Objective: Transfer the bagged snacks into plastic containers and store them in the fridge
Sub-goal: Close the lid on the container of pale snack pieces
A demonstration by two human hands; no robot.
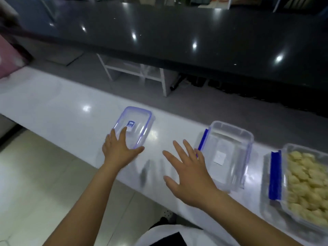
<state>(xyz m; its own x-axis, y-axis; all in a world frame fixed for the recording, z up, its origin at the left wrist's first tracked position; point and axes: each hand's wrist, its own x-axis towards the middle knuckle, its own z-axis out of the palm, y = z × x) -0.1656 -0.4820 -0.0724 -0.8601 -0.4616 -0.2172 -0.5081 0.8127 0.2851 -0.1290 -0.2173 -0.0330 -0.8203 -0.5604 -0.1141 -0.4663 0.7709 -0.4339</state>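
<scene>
A clear lid [136, 121] with a blue seal and a small blue label lies on the white counter [62, 110]. My left hand [119, 150] lies flat on the lid's near end with fingers spread. To the right stands an empty clear container [230, 150] with a blue side clip. My right hand [190, 171] is open with fingers spread, just left of that container and close to its clip. At the far right a second clear container [305, 183] holds pale yellow snack pieces and has a blue clip on its left side.
A dark glossy countertop [177, 38] runs across the back, beyond a gap with white shelving [134, 70] below. A pink object [8, 57] sits at the counter's far left. Pale floor tiles [44, 183] lie on my side of the counter.
</scene>
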